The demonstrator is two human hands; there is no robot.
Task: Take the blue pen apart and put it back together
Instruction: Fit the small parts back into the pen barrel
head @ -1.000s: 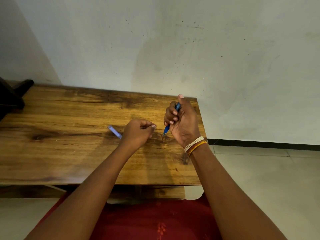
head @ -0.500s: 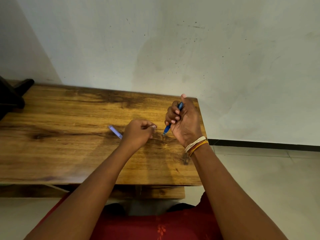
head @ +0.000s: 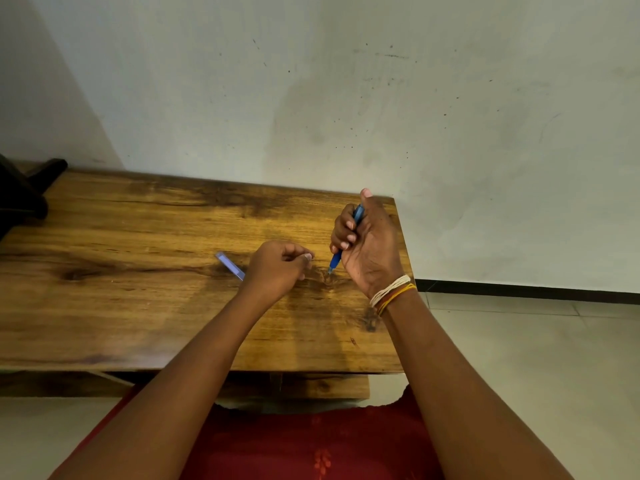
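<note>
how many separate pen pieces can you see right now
2. The blue pen body is gripped in the right hand; a pale blue cap lies on the table behind the left hand, whose closed fingers may hide more.

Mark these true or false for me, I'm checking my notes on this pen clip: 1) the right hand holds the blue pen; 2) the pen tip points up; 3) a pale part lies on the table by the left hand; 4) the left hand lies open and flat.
1) True: the right hand is closed around the blue pen.
2) False: the tip points down toward the wooden table.
3) True: a pale part lies on the wood beside the left hand.
4) False: its fingers are curled, thumb and forefinger pinched together; what they hold, if anything, is too small to tell.
</note>
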